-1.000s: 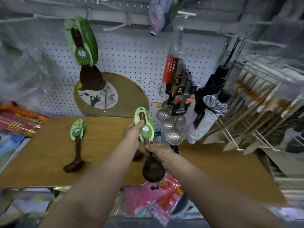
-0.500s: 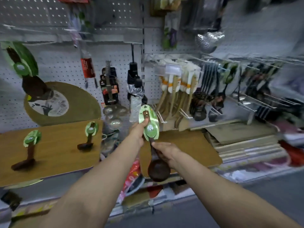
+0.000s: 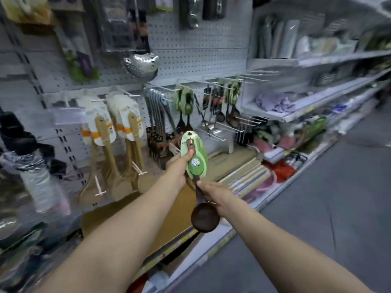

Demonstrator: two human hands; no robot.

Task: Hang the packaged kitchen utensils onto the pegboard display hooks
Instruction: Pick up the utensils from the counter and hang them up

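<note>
I hold a dark wooden ladle (image 3: pixel 204 216) with a green card label (image 3: pixel 194 157) upright in front of the pegboard (image 3: pixel 190 49). My left hand (image 3: pixel 179 163) pinches the green card near its top, thumb on the front. My right hand (image 3: pixel 215 193) grips the ladle's handle just above the bowl. Matching green-carded ladles (image 3: pixel 185 102) hang on a hook straight beyond, and another group (image 3: pixel 231 92) hangs further right. Bare wire hooks (image 3: pixel 260 76) stick out at the upper right.
Wooden spatulas (image 3: pixel 110 157) in white cards hang at the left. Grey slotted utensils (image 3: pixel 157 111) and a steel strainer (image 3: pixel 142 65) hang at the centre. Shelves (image 3: pixel 317 106) of goods run off to the right, above a grey floor (image 3: pixel 317 208). Wooden boards (image 3: pixel 177 208) lie below the hands.
The view has swung right along the aisle. The wooden shelf with two loose ladles has left the frame, and hooks with matching ladles have come into view. Both hands keep their hold.
</note>
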